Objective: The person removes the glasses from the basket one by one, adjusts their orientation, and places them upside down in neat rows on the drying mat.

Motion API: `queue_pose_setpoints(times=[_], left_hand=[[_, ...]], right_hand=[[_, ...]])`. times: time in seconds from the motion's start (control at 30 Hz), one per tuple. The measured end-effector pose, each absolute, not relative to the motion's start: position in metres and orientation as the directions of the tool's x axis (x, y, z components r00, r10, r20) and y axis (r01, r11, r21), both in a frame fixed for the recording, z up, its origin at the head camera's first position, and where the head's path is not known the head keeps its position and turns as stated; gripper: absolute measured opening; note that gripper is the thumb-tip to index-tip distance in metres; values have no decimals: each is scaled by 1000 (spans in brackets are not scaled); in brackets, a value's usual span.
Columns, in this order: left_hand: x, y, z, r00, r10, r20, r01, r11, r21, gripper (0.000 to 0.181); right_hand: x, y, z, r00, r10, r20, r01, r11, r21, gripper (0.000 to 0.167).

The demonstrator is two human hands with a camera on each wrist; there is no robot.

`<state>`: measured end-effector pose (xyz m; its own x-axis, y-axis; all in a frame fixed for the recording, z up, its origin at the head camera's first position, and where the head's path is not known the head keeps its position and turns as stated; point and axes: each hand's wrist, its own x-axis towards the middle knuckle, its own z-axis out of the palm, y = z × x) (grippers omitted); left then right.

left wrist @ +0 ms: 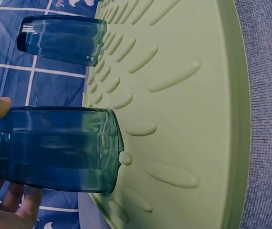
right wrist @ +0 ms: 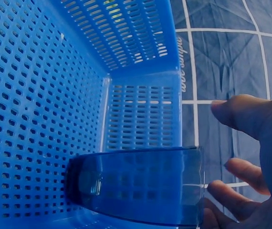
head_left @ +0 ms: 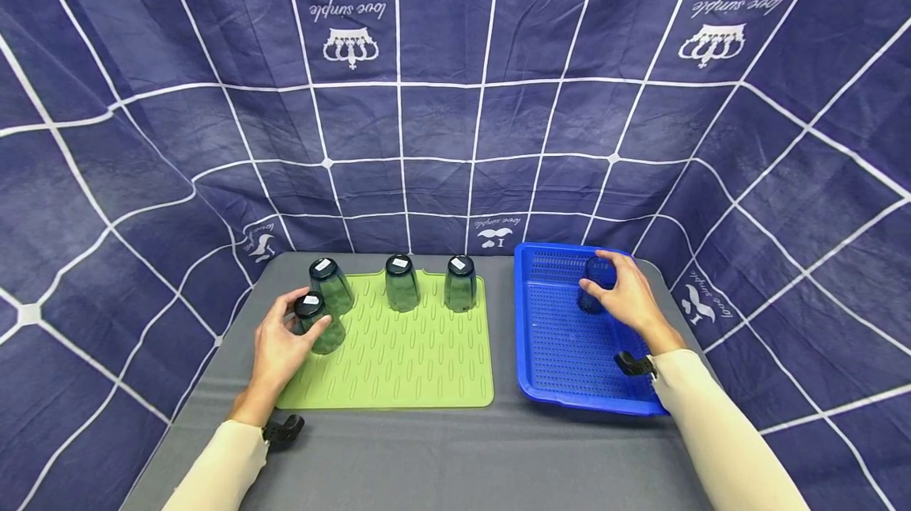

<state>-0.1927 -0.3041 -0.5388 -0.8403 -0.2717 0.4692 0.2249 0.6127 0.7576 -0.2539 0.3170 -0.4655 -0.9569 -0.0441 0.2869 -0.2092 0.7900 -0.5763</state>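
Observation:
My left hand point(head_left: 279, 345) grips an upside-down blue-tinted drinking glass point(head_left: 322, 329) near its upturned base, thumb on one side and fingers on the other. Its rim is down at the left part of a green ribbed mat point(head_left: 398, 365). Three more glasses stand upside down along the mat's back: one at left point(head_left: 334, 287), one mid-row point(head_left: 402, 285), one at right point(head_left: 460, 285). Inside the blue basket point(head_left: 523, 337), a single glass point(right wrist: 141, 183) stands upright. My right hand point(head_left: 629, 297) is spread around its upper end; in the right wrist view the thumb is apart from the glass.
A grey cloth point(head_left: 441, 456) covers the table beneath the mat and basket. Blue white-lined curtains point(head_left: 441, 123) rise behind and at both sides. The basket's raised slotted walls point(right wrist: 141, 117) surround the right-hand glass.

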Motion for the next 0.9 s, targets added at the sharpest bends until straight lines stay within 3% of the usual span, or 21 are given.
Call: queue_pose_setpoints(times=[0.47,0.9], left_hand=[[-191,-301,-539,-830,-251,497,236,649,723,74],[-192,-299,-542,-813,-267,517,232,666,709,73]], right_hand=[[-260,314,-470,-971,-74,225,-187,826,-532,82],[-266,306,-464,-978,-3,209,-103,877,-470,82]])
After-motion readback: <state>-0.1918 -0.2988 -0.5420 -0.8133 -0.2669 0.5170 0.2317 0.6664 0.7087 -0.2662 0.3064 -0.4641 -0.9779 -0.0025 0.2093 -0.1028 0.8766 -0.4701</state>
